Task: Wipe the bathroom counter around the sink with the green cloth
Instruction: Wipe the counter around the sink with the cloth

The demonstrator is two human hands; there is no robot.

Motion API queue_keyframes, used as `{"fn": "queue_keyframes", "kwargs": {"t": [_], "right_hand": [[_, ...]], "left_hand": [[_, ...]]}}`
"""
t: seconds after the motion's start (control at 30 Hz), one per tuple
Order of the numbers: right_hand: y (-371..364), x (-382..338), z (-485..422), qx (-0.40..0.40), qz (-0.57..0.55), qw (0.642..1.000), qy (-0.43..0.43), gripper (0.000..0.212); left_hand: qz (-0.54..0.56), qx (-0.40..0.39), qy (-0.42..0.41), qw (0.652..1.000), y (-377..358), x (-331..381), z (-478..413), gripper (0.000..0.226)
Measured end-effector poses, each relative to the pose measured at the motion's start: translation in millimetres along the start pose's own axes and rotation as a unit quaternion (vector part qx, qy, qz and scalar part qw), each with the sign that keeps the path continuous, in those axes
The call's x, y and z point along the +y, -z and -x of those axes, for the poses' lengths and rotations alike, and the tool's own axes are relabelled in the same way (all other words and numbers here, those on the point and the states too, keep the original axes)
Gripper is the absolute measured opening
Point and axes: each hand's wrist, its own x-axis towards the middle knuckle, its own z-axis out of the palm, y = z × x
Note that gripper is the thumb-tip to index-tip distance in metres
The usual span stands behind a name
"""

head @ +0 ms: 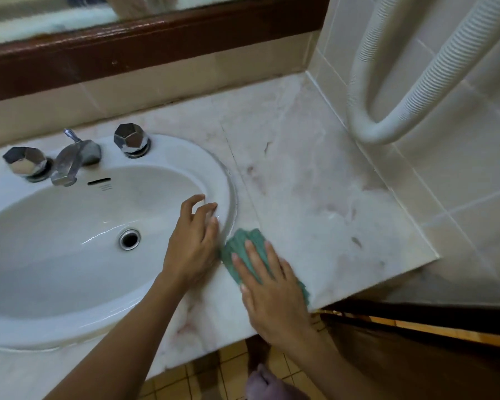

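R hand (272, 290) flat, fingers straight, pressing cloth (244, 241) on desk (315, 197) at 4 o'clock of sink (214, 174); L hand (194, 243) relaxed, empty, on sink rim.

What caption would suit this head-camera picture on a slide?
Right hand presses a green cloth flat on the marble counter beside the sink, left hand resting on its rim.
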Motion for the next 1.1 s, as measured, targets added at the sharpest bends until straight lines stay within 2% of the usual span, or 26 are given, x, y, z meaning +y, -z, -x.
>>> {"fn": "queue_keyframes", "kwargs": {"t": [0.1, 0.2, 0.3, 0.4, 0.53, 0.63, 0.77, 1.1], "right_hand": [[8, 55, 19, -0.001, 0.026, 0.999, 0.041, 0.059], [20, 107, -25, -0.001, 0.023, 0.998, -0.057, 0.056], [29, 108, -84, 0.023, 0.008, 0.989, -0.148, 0.057], [27, 70, -122, 0.021, -0.008, 0.987, -0.161, 0.055], [11, 17, -108, 0.025, -0.028, 0.994, -0.105, 0.055], [-4, -20, -67, 0.057, -0.041, 0.987, -0.144, 0.057], [-21, -81, -24, 0.033, -0.054, 0.979, -0.192, 0.060], [-63, -251, 26, -0.017, -0.073, 0.965, -0.251, 0.070]], "left_hand": [[-0.006, 0.029, -0.008, 1.000, 0, 0, 5, 0.022], [-0.026, 0.084, -0.030, 0.996, 3, 1, 23, 0.021], [-0.054, 0.121, -0.031, 0.991, 9, -4, 61, 0.032], [-0.096, 0.158, 0.014, 0.983, 20, -23, 102, 0.034], [-0.142, 0.211, 0.102, 0.962, 42, -51, 144, 0.037], [-0.118, 0.235, 0.161, 0.951, 58, -67, 177, 0.041], [-0.087, 0.286, 0.223, 0.928, 79, -95, 218, 0.045], [-0.057, 0.367, 0.235, 0.898, 173, -204, 286, 0.041]]}}
